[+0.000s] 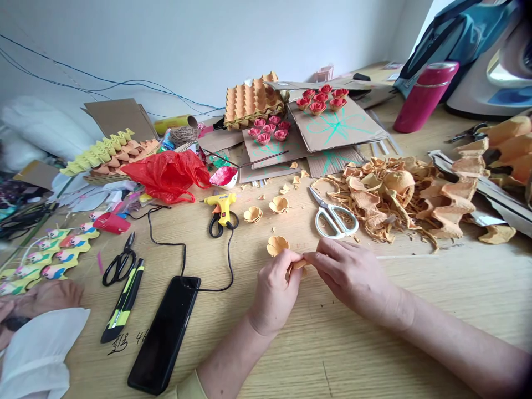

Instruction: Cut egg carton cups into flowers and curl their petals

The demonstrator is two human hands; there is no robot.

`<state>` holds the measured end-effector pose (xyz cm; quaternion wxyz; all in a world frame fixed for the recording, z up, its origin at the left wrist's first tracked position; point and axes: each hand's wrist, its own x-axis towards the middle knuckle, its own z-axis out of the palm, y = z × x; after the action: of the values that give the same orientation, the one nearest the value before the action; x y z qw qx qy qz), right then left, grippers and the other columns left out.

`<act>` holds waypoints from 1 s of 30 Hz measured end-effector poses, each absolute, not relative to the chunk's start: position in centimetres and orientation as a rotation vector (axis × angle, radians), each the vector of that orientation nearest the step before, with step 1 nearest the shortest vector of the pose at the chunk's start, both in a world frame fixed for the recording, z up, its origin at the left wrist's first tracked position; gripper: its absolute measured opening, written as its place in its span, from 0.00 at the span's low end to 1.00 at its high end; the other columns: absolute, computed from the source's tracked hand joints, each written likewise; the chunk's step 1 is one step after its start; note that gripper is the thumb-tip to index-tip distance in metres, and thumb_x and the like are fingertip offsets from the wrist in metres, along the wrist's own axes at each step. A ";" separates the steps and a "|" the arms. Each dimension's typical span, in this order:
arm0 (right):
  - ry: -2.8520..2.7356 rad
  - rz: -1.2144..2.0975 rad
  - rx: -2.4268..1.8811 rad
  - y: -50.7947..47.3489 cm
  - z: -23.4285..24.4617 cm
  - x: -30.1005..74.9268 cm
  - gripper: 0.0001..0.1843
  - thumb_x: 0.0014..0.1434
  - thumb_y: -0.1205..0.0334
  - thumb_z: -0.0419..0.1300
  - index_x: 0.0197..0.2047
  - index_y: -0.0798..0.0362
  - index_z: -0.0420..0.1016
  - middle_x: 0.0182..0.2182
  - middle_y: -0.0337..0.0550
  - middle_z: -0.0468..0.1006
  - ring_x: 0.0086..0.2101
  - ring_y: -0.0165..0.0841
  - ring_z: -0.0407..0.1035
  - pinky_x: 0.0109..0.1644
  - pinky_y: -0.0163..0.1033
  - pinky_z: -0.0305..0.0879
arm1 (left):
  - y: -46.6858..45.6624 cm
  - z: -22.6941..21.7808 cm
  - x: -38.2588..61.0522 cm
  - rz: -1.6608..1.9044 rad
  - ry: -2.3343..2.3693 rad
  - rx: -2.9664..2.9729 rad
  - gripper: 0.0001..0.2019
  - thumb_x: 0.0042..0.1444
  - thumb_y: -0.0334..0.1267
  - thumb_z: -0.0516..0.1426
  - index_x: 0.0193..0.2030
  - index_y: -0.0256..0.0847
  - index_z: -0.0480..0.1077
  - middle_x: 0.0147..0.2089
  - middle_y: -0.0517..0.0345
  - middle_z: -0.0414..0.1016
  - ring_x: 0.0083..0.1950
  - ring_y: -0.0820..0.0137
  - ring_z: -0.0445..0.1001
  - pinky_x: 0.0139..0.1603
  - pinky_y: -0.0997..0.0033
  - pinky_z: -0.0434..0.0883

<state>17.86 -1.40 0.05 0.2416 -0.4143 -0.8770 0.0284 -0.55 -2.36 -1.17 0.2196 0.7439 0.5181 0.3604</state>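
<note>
My left hand and my right hand meet over the wooden table, both closed on one small piece of orange egg carton. Fingers cover most of the piece, so its full shape is hidden. Just beyond my left fingertips sits a flower-shaped egg carton cup. Farther back are two more cut cups, one on the left and one on the right. White-handled scissors lie beyond my right hand, their blades pointing away to the left.
A heap of carton scraps spreads at the right. A yellow glue gun, black phone, utility knife and black scissors lie left. Red paper flowers stand on cardboard behind, near a pink bottle.
</note>
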 end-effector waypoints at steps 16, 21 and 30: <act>-2.386 0.147 -1.168 -1.2 -0.2 18.0 0.10 0.67 0.70 0.53 0.38 0.53 0.76 0.32 0.42 0.71 0.30 0.33 0.66 0.33 0.37 0.56 | -2.1 -1.5 -0.4 1.093 1.344 2.012 0.07 0.60 0.24 0.57 0.37 0.40 0.72 0.33 0.61 0.78 0.33 0.75 0.75 0.37 0.77 0.71; -2.422 0.119 -1.140 -1.0 -0.2 17.9 0.10 0.68 0.69 0.53 0.38 0.54 0.76 0.31 0.42 0.71 0.29 0.34 0.65 0.34 0.38 0.57 | -2.0 -1.6 -0.5 1.067 1.325 1.901 0.06 0.60 0.26 0.57 0.37 0.40 0.72 0.32 0.62 0.77 0.31 0.76 0.75 0.34 0.79 0.70; -2.377 0.167 -1.150 -1.0 -0.5 18.1 0.10 0.68 0.68 0.54 0.36 0.54 0.74 0.32 0.43 0.71 0.30 0.33 0.66 0.34 0.37 0.58 | -2.0 -2.2 -0.8 1.127 1.278 2.102 0.08 0.61 0.25 0.57 0.42 0.40 0.73 0.36 0.59 0.79 0.36 0.74 0.76 0.40 0.77 0.71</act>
<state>18.06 -1.03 -0.53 0.2453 -0.4212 -0.8710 0.0612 -0.81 -1.97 -2.16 0.2163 0.7585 0.4612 0.4065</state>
